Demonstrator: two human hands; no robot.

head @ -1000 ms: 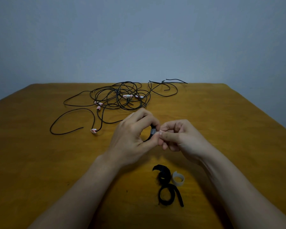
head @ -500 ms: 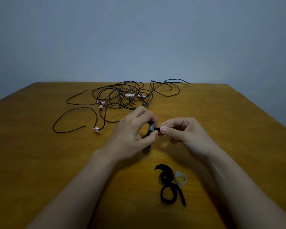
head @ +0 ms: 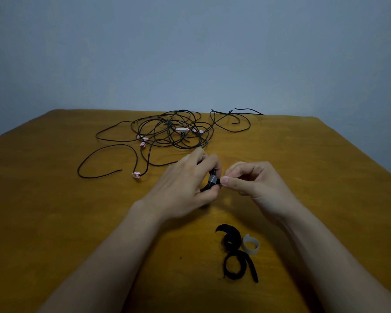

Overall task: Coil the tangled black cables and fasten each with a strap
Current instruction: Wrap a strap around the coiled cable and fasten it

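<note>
Compared with the frame half a second earlier, the grip is unchanged. The left hand (head: 181,184) grips the coiled cable (head: 213,172) above mid-table. The right hand (head: 257,184) pinches the end of the grey strap (head: 212,178) wrapped round the coil. Tangled cables (head: 178,132) lie at the far side of the wooden table (head: 54,222), spare straps (head: 231,236) near. A grey wall (head: 190,53) stands behind.

One head-worn camera looks forward and down from close above the wooden surface (head: 54,222), toward its far edge and the grey-blue wall (head: 190,53) beyond, with both forearms entering from below.
</note>
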